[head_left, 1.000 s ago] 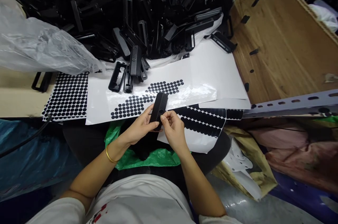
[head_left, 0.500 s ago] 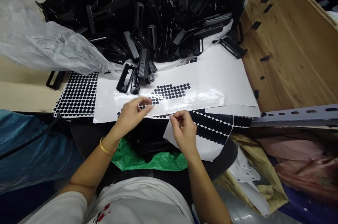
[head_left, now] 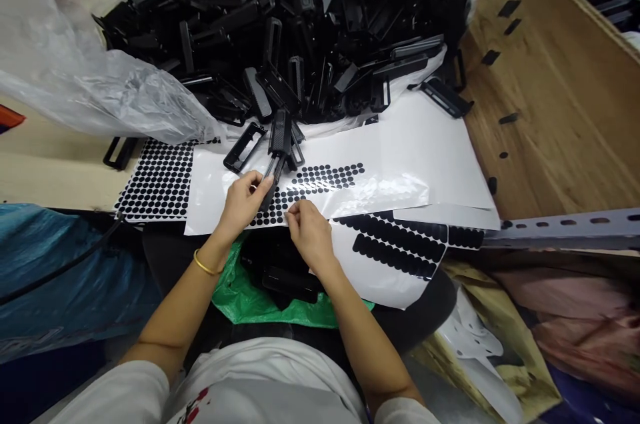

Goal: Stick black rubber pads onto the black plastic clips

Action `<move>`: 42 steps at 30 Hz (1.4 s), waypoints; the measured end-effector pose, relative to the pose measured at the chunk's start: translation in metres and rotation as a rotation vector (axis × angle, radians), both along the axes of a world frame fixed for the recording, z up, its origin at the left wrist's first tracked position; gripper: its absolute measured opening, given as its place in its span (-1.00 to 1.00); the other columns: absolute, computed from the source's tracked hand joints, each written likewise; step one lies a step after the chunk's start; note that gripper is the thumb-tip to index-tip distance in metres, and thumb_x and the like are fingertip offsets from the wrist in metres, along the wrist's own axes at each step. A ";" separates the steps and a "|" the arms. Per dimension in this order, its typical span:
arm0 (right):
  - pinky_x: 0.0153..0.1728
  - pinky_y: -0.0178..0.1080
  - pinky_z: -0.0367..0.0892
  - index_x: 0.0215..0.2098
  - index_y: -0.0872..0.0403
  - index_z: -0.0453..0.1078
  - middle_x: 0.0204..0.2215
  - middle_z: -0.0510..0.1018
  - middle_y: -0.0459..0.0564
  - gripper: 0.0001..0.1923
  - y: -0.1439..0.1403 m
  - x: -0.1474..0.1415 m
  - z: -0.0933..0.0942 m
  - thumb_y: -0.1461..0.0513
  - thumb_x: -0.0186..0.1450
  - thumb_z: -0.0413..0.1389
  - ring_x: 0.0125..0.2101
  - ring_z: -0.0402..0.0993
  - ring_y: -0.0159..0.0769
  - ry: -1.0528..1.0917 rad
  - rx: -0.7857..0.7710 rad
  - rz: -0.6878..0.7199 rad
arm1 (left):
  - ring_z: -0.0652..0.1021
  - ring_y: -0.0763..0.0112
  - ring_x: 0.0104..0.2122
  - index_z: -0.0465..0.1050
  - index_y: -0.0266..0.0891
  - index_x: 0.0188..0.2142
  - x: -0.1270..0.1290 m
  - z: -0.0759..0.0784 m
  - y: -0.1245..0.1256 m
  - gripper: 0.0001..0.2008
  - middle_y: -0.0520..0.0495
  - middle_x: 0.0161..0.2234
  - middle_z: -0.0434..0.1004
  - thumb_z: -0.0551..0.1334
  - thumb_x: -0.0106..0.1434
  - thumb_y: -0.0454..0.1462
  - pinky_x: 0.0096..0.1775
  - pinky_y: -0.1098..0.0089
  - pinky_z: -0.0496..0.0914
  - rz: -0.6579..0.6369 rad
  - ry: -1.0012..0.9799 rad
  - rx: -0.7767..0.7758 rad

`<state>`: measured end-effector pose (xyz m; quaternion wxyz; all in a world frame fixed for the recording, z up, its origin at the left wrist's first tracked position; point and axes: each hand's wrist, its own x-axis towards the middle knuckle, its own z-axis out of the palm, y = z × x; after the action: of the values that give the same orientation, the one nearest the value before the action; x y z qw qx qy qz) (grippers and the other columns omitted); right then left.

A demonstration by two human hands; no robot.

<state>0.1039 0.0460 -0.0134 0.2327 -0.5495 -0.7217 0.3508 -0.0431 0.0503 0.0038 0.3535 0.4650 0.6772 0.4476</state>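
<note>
Head view shows a long black plastic part [head_left: 271,183] pinched in the left hand [head_left: 243,201]. The fingers are closed on its lower end, and its top end leans up toward the other black parts just above it. It sits over a white sheet of black dot stickers [head_left: 320,181] that lies flat on the counter [head_left: 55,174].

The right hand [head_left: 310,234] is just beside the left one, at the near edge of that sheet. Its thumb and first finger are pressed together on the dots, but I cannot tell if a dot is between them; it is too small to see.

Next to this sheet lies a fuller dot sheet [head_left: 160,179] on the left, and another sheet with dot strips [head_left: 400,244] on the right. Behind them is a big heap of black parts [head_left: 310,17] spilling out of a clear plastic bag [head_left: 95,87]. A green bag [head_left: 240,297] with dark parts in it rests on the lap below the hands. A wooden board [head_left: 555,97] stands on the right.

What could go wrong: the dot is tiny and sticky, so it could fold over or cling to the finger. The part is held only at one end, so it could tip or slip. The heap is close, and a bump could make parts slide onto the sheet.
</note>
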 end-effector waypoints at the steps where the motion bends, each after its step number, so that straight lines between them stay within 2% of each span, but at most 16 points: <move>1: -0.44 -0.29 0.21 -0.43 0.04 0.22 -0.47 0.41 -0.09 -0.90 0.000 0.004 0.002 0.24 0.25 0.03 -0.48 0.33 -0.35 0.105 -0.034 -0.021 | 0.29 0.55 -0.58 0.26 -0.23 -0.52 0.005 -0.003 -0.007 -0.71 0.12 -0.60 0.25 0.20 0.18 -0.08 -0.47 0.49 0.21 -0.006 -0.188 -0.005; 4: -0.46 -0.32 0.24 -0.44 0.04 0.23 -0.53 0.36 -0.15 -0.87 -0.004 0.015 0.009 0.19 0.24 0.03 -0.53 0.30 -0.40 0.419 -0.149 -0.112 | 0.39 0.56 -0.52 0.29 -0.23 -0.43 0.024 -0.012 -0.024 -0.69 0.09 -0.49 0.39 0.26 0.14 -0.05 -0.41 0.50 0.33 -0.042 -0.725 -0.088; 6: -0.47 -0.33 0.27 -0.43 0.04 0.23 -0.53 0.34 -0.16 -0.86 -0.008 0.019 0.011 0.16 0.23 0.03 -0.54 0.30 -0.42 0.559 -0.225 -0.151 | 0.42 0.57 -0.49 0.33 -0.25 -0.38 0.036 -0.016 -0.032 -0.70 0.08 -0.45 0.42 0.30 0.10 -0.06 -0.37 0.52 0.36 -0.060 -0.911 -0.145; 8: -0.49 -0.34 0.29 -0.42 0.03 0.23 -0.53 0.32 -0.17 -0.84 -0.010 0.021 0.011 0.13 0.23 0.03 -0.55 0.28 -0.44 0.627 -0.273 -0.178 | 0.42 0.59 -0.48 0.38 -0.26 -0.33 0.045 -0.017 -0.037 -0.70 0.08 -0.45 0.43 0.32 0.10 -0.09 -0.38 0.56 0.36 -0.081 -0.987 -0.180; 14: -0.53 -0.34 0.31 -0.43 0.03 0.22 -0.53 0.28 -0.17 -0.84 -0.013 0.023 0.009 0.12 0.22 0.04 -0.56 0.25 -0.44 0.597 -0.259 -0.246 | 0.44 0.58 -0.49 0.40 -0.24 -0.29 0.052 -0.017 -0.043 -0.73 0.08 -0.46 0.43 0.29 0.15 -0.10 -0.38 0.53 0.38 -0.161 -1.037 -0.221; 22: -0.52 -0.32 0.27 -0.43 0.03 0.20 -0.54 0.31 -0.16 -0.86 -0.014 0.025 0.012 0.15 0.24 0.01 -0.57 0.28 -0.41 0.497 -0.197 -0.212 | 0.40 0.61 -0.52 0.42 -0.25 -0.31 0.056 -0.012 -0.045 -0.72 0.10 -0.50 0.40 0.32 0.11 -0.10 -0.43 0.58 0.33 -0.103 -1.002 -0.181; 26: -0.47 -0.29 0.25 -0.43 0.02 0.18 -0.51 0.33 -0.14 -0.87 -0.014 0.024 0.013 0.17 0.26 -0.03 -0.53 0.30 -0.38 0.377 -0.092 -0.175 | 0.44 0.61 -0.47 0.42 -0.25 -0.30 0.055 -0.013 -0.045 -0.73 0.09 -0.47 0.44 0.35 0.09 -0.13 -0.41 0.60 0.33 -0.107 -1.016 -0.143; 29: -0.44 -0.28 0.24 -0.40 0.02 0.16 -0.47 0.36 -0.10 -0.92 -0.018 0.026 0.013 0.21 0.26 -0.04 -0.47 0.33 -0.35 0.232 0.015 -0.161 | 0.46 0.61 -0.49 0.40 -0.23 -0.28 0.051 -0.016 -0.045 -0.74 0.10 -0.47 0.47 0.36 0.08 -0.17 -0.43 0.60 0.34 -0.165 -1.046 -0.178; 31: -0.44 -0.27 0.24 -0.37 0.01 0.16 -0.46 0.38 -0.09 -0.95 -0.021 0.033 0.013 0.22 0.27 -0.05 -0.46 0.34 -0.33 0.158 0.080 -0.192 | 0.52 0.56 -0.44 0.38 -0.24 -0.29 0.049 -0.016 -0.044 -0.76 0.08 -0.43 0.50 0.35 0.09 -0.20 -0.35 0.54 0.40 -0.209 -1.074 -0.211; 33: -0.44 -0.27 0.24 -0.35 0.01 0.18 -0.44 0.39 -0.07 -0.95 -0.025 0.048 0.013 0.22 0.28 -0.05 -0.46 0.34 -0.32 0.095 0.158 -0.250 | 0.57 0.43 -0.27 0.36 -0.25 -0.32 0.050 -0.015 -0.043 -0.79 0.01 -0.33 0.56 0.32 0.14 -0.20 -0.15 0.40 0.44 -0.232 -1.106 -0.217; 36: -0.44 -0.26 0.24 -0.37 0.02 0.22 -0.43 0.40 -0.03 -0.92 -0.031 0.079 0.010 0.22 0.29 -0.05 -0.45 0.34 -0.31 -0.034 0.258 -0.329 | 0.54 0.26 -0.07 0.31 -0.27 -0.37 0.056 -0.013 -0.039 -0.78 -0.11 -0.18 0.57 0.27 0.19 -0.17 0.04 0.19 0.36 -0.263 -1.134 -0.233; 39: -0.49 -0.26 0.22 -0.31 0.04 0.28 -0.41 0.40 -0.01 -0.88 -0.035 0.101 0.004 0.17 0.29 -0.02 -0.43 0.35 -0.28 -0.188 0.279 -0.365 | 0.53 0.23 -0.03 0.29 -0.28 -0.42 0.067 -0.015 -0.035 -0.75 -0.14 -0.17 0.57 0.28 0.18 -0.15 0.07 0.18 0.34 -0.291 -1.127 -0.282; 42: -0.51 -0.27 0.18 -0.30 0.05 0.31 -0.39 0.40 0.01 -0.85 -0.037 0.107 -0.006 0.15 0.30 -0.02 -0.39 0.37 -0.24 -0.297 0.260 -0.351 | 0.52 0.26 -0.02 0.32 -0.28 -0.42 0.075 -0.020 -0.031 -0.75 -0.13 -0.17 0.57 0.30 0.16 -0.15 0.09 0.23 0.32 -0.270 -1.110 -0.291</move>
<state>0.2111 0.0093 -0.0197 0.2503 -0.6770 -0.6808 0.1248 0.0322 0.0192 -0.0160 0.7692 0.1899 0.3799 0.4774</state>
